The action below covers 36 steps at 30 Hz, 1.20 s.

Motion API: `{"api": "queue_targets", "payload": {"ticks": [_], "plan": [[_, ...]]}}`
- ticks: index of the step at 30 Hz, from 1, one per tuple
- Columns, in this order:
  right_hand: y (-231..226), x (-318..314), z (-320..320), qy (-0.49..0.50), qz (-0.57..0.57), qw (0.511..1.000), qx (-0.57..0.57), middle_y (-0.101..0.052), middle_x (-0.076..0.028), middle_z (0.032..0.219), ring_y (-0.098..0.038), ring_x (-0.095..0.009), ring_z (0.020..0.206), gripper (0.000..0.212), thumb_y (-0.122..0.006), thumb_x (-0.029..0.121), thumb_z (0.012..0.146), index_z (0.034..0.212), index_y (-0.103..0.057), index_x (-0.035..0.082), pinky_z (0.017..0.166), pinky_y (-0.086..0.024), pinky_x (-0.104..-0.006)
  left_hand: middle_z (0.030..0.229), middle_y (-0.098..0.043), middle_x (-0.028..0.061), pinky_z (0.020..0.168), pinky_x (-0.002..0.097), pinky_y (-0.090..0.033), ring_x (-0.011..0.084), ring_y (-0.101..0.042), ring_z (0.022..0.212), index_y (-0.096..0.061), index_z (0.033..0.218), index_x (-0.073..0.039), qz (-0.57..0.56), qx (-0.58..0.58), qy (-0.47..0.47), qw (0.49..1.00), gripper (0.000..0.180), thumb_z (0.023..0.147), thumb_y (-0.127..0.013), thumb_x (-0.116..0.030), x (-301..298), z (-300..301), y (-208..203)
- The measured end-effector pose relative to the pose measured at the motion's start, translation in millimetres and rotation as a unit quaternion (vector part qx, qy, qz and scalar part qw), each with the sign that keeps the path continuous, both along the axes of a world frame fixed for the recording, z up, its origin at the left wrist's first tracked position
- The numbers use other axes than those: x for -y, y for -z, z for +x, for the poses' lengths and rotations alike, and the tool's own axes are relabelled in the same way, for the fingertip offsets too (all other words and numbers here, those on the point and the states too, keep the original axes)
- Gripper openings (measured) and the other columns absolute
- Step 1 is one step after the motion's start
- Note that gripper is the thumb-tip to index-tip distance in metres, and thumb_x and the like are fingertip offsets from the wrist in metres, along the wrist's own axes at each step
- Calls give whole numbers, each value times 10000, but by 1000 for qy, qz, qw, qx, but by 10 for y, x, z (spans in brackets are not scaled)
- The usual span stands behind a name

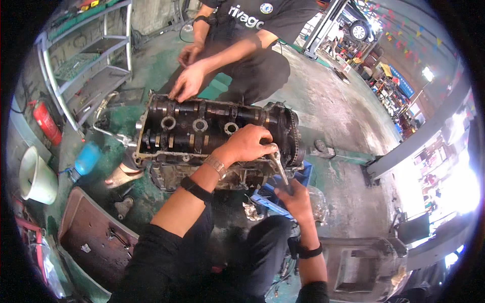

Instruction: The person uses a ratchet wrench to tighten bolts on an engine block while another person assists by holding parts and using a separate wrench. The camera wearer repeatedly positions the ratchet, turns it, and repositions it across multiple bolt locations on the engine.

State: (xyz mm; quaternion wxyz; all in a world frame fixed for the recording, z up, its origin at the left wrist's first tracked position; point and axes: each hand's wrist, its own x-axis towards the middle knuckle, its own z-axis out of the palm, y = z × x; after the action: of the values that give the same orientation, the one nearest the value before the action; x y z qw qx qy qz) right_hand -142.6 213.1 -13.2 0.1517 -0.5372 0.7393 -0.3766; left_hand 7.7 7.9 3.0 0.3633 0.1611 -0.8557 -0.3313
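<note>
The engine cylinder head (212,136) lay on the green workshop floor (333,101), its near right corner propped over a blue plastic crate (301,178). Its top was uncovered, exposing camshafts and 3 round plug wells in a row. A timing sprocket with chain (293,139) sat at its right end.

The left hand (248,144) rested on the right part of the cylinder head, fingers curled closed over the upper end of a metal wrench (279,170). The right hand (297,201) was closed around the lower end of the same wrench, just below the casting's near edge and above the crate. Each wrist carried a dark band; the left also bore a metal bracelet.

A second person crouched on the far side. One of that person's hands (186,83) touched the far left edge of the cylinder head with fingers spread; the other (190,53) was held behind it, clear of the engine.

To the left stood a metal shelf rack (86,65), a red fire extinguisher (45,122), a white bucket (36,177) and a blue bottle (87,158). A rusty brown tray (93,237) lay near the wearer's left knee. A grey metal housing (361,265) stood at lower right.
</note>
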Motion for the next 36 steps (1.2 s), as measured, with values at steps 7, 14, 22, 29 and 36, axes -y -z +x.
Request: {"api": "queue_targets", "payload": {"ticks": [7,14,22,29,36], "plan": [[-36,-35,-101,-57,17,995,84,-598,-57,716,-485,-116,674,324,-803,137,790,1006,-633,-35,614,-453,-314,892,-672,165,764,395,-500,315,-646,830,-679,924,0,-14,19,23,999,274,849,-719,-261,-2,20,-48],[26,-119,-228,-150,14,931,334,-567,9,838,-503,-77,733,649,-843,177,749,1262,-525,-60,647,-436,-220,1046,-686,154,922,368,-497,281,-647,1005,-678,989,21,12,48,43,998,255,854,-726,-189,-7,48,-69],[18,-116,-247,-145,31,925,349,-568,12,832,-507,-86,731,624,-814,176,754,1259,-537,-67,646,-427,-235,1091,-689,151,972,366,-480,277,-643,1067,-688,1010,17,20,57,51,997,248,853,-716,-173,-29,48,-118],[15,-143,-81,-42,17,914,403,-557,14,761,-446,-54,603,491,-756,168,831,1227,-560,-47,523,-334,-209,1011,-683,152,916,362,-495,277,-643,1003,-692,958,8,19,33,59,998,198,829,-726,-140,-14,36,-106],[62,-164,-2,21,-5,917,399,-542,8,711,-422,-48,533,465,-739,138,852,1235,-540,-35,462,-299,-205,979,-692,151,899,367,-505,283,-651,969,-705,936,7,27,20,62,997,195,820,-736,-146,-1,13,-76]]}}
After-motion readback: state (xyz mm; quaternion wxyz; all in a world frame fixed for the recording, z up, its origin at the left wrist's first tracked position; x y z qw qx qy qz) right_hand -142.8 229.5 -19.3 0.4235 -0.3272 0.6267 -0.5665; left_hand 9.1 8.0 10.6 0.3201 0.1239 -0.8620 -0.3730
